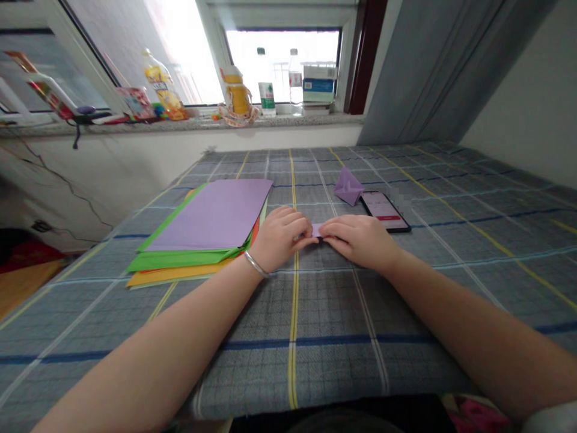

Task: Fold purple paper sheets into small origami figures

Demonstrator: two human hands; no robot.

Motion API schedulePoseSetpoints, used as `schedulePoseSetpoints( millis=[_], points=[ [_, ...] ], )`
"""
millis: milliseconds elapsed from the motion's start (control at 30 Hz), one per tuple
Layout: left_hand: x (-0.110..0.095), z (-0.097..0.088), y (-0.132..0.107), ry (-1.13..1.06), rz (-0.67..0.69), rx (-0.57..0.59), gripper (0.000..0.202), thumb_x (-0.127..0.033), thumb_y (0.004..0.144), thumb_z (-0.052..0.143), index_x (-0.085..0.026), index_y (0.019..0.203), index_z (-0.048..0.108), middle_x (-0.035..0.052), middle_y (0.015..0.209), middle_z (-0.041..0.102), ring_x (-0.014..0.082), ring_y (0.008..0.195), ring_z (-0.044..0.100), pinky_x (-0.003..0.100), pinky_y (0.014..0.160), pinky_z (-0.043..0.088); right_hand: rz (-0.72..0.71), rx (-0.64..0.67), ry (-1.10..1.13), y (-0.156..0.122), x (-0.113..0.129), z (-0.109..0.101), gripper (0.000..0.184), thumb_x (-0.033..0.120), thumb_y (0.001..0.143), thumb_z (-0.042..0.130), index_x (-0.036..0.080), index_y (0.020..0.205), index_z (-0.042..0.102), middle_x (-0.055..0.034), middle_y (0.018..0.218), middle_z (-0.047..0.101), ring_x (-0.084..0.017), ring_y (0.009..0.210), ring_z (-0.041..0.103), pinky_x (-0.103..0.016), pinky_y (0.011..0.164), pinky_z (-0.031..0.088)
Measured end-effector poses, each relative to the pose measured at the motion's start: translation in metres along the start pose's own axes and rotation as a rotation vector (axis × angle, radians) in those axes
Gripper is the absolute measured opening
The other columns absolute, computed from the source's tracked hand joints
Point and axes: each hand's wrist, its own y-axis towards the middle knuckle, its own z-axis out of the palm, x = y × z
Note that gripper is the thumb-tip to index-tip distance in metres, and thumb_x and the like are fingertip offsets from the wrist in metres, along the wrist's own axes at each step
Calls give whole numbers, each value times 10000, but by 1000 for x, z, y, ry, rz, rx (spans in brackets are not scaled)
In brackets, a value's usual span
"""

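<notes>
My left hand (283, 237) and my right hand (358, 240) meet at the middle of the checked cloth, fingers curled and pinched together on a small folded piece of lilac paper (317, 229) that lies between them. Only a sliver of the paper shows between the fingertips. A silver bangle (255, 264) sits on my left wrist. A finished purple folded paper shape (348, 186) stands a little beyond my right hand.
A stack of coloured paper sheets (207, 228), purple on top over green, orange and yellow, lies left of my hands. A phone (384, 211) with a lit screen lies at right. Bottles and boxes line the windowsill (180, 125). A grey curtain (442, 66) hangs at back right.
</notes>
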Motion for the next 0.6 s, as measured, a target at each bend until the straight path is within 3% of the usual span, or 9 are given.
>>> schedulePoseSetpoints(
  millis=[133,400,600],
  points=[
    [-2,2,0,-18,31,37,357,-469,929,497,-180,723,543,25,758,632,151,719,528,291,740,411,5,28,18,4,12,7,196,256,948,480,210,896,663,-10,981,731,-167,920,660,-282,802,473],
    [2,4,-1,-63,41,68,355,-463,933,492,-176,733,554,20,748,627,146,733,542,277,742,417,59,22,-10,7,11,12,160,237,908,507,201,826,640,-20,860,700,-169,837,632,-280,751,445],
    [7,-5,-3,-82,-27,9,327,-456,895,561,-174,730,550,20,762,620,144,733,544,270,728,427,136,-46,78,-3,-10,8,65,187,836,559,214,801,607,-15,863,683,-163,833,615,-272,752,444]
  ],
)
